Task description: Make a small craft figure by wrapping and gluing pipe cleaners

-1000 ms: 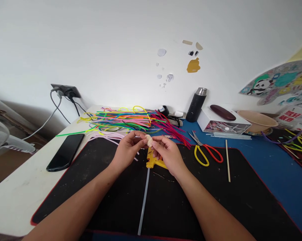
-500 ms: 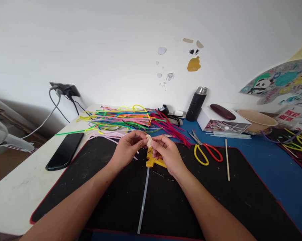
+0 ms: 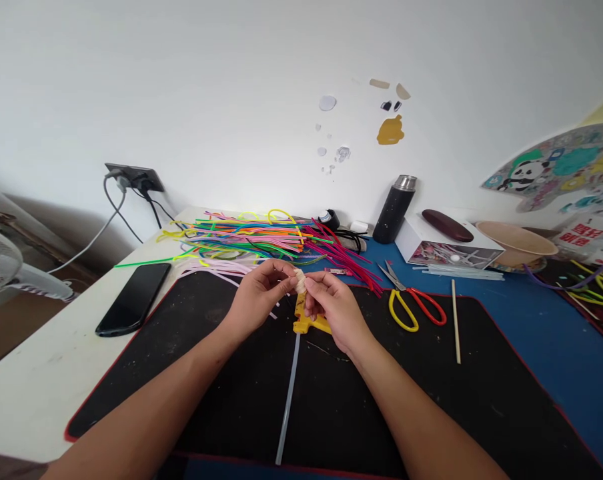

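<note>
Between my hands is a small cream-coloured coiled piece (image 3: 300, 281), fuzzy like pipe cleaner; its exact shape is partly hidden by fingers. My left hand (image 3: 262, 293) pinches it from the left with thumb and forefinger. From the other side, my right hand (image 3: 334, 303) grips it with its fingertips. Below them a yellow glue gun (image 3: 303, 323) lies on the black mat (image 3: 221, 407), partly covered by my right hand. A long translucent glue stick (image 3: 289, 400) sticks out of its back end toward me.
Colourful pipe cleaners (image 3: 246, 237) are heaped at the back. Scissors (image 3: 405, 298) with yellow and red handles and a thin wooden stick (image 3: 456, 323) lie right. A phone (image 3: 134, 299) is at left. Behind stand a black flask (image 3: 394, 210), a white box (image 3: 411, 243) and a bowl (image 3: 516, 241).
The whole view has shifted slightly, with things appearing a little further right. Both hands keep their pinch on the cream coiled piece, with hardly any finger movement.
</note>
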Motion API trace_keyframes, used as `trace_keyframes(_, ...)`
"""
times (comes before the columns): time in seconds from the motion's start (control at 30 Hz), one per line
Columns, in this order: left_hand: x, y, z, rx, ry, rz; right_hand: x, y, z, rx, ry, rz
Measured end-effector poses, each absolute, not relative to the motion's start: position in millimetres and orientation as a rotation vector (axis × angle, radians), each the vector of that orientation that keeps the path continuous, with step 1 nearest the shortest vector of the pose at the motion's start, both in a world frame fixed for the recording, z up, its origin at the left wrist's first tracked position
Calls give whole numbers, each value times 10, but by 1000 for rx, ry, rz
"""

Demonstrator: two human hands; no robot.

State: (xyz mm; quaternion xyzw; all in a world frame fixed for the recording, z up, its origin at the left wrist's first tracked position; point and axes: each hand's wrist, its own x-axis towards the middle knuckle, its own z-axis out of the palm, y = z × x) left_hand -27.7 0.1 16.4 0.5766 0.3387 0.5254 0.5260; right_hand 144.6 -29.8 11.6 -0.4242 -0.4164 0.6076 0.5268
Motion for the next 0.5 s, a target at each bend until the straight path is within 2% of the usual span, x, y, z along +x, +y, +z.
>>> trace_keyframes(0.27,-255,-24,118,1470,829,1289,1418,-299,71,-1009,-1007,1451)
trace_keyframes(0.5,-230,-46,135,1280,737,1243,1449,-311,159,-1009,-989,1447)
